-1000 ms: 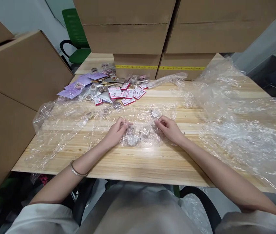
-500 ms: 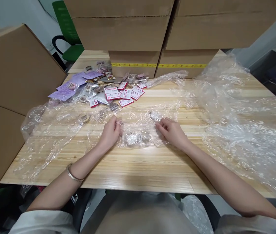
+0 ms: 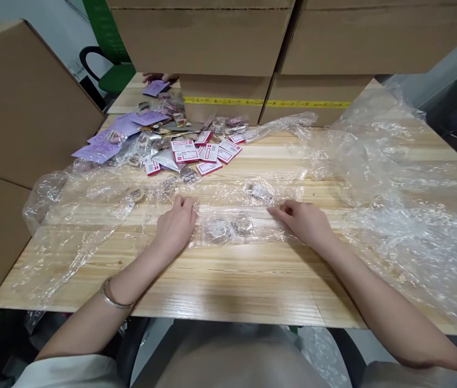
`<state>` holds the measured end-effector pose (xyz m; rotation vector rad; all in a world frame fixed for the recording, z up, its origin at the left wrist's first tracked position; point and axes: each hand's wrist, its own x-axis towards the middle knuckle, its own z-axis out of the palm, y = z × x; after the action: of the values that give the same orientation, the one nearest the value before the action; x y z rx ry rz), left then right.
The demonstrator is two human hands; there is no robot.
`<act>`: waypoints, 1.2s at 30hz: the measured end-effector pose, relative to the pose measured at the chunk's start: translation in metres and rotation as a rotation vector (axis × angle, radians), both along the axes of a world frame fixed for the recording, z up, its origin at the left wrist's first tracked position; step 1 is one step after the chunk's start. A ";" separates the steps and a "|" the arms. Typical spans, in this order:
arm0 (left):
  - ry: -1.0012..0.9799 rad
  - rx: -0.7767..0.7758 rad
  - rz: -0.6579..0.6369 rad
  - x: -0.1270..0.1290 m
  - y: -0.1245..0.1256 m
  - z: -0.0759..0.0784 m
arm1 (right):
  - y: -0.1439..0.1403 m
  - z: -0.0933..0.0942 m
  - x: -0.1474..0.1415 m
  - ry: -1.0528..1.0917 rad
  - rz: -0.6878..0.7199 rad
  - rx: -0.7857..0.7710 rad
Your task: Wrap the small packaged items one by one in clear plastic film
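Note:
A strip of clear plastic film (image 3: 234,213) stretches across the wooden table between my hands. My left hand (image 3: 175,225) has its fingers curled closed on the film's left part. Thumb and fingers of my right hand (image 3: 304,222) are pinched at its right part. Inside a near fold lie a silvery-white small item (image 3: 219,229) and a darker small item (image 3: 245,226); I cannot make out their kind through the shiny film. Just beyond, another whitish small item (image 3: 259,191) rests under or in film.
Red-edged white cards (image 3: 185,152), purple packets (image 3: 105,144) and small bagged items are heaped at the back left. Another person's hand (image 3: 151,77) is beside a purple packet there. Cardboard boxes (image 3: 224,46) stand behind. Crumpled clear film (image 3: 406,231) covers the right side.
My right hand has moved right and my left hand slightly left, so they are farther apart. Another person's hand and a purple packet have appeared at the back left.

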<state>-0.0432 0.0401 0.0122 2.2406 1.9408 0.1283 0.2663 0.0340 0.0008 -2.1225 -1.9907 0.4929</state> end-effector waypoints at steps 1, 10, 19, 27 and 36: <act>0.009 -0.006 0.010 -0.001 0.000 0.000 | 0.000 0.000 0.004 -0.019 -0.024 0.002; -0.323 0.378 -0.359 -0.003 -0.002 -0.002 | -0.004 0.005 0.008 0.135 0.507 0.456; -0.516 -0.221 -0.724 0.007 -0.004 -0.001 | -0.013 0.003 -0.018 0.372 0.863 0.089; -0.434 -0.295 -0.555 -0.008 -0.007 0.003 | -0.016 0.001 -0.001 0.144 0.715 0.135; -0.195 -0.218 -0.625 -0.039 -0.029 0.012 | -0.037 0.011 -0.018 0.089 0.844 0.257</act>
<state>-0.0821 0.0113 0.0246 2.4496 1.0390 0.0438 0.2483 -0.0032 0.0120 -1.0233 -2.6506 0.3947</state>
